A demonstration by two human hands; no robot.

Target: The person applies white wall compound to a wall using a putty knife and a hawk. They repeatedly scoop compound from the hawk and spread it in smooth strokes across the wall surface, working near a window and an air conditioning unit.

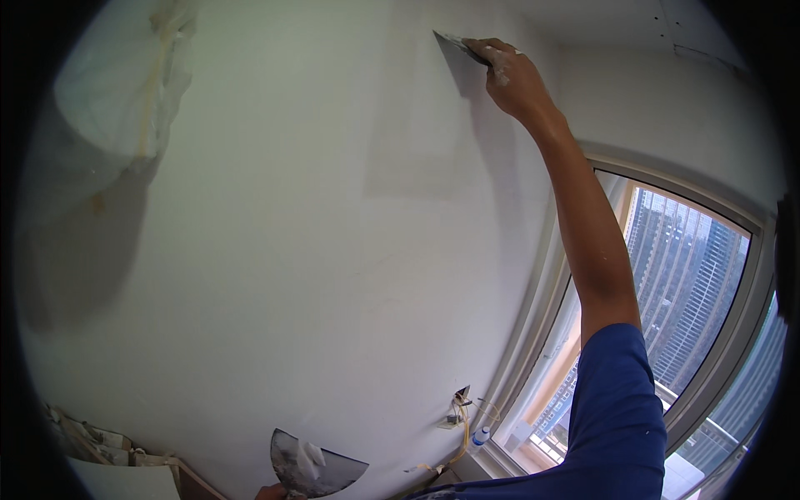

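Observation:
High on the white wall [275, 233], my right hand [512, 82] is closed around the handle of a putty knife [455, 63]. The blade lies at or very near the wall surface, close to the ceiling corner. White smears mark the fingers of that hand. At the bottom edge, my left hand [270, 492] shows only in part, its fingers wrapped at the base of a second, broad putty knife [333, 477]. A white lump of putty [311, 458] sits on this wide blade. Around the right knife, a greyer, damp-looking patch [408, 167] spreads down the wall.
A window [683, 275] with tall buildings outside fills the right side. Yellow wires hang from an open wall box [461, 397], near a small bottle [481, 435] on the sill. Plastic sheeting [108, 108] covers something at upper left. Boards and debris [108, 446] lie at lower left.

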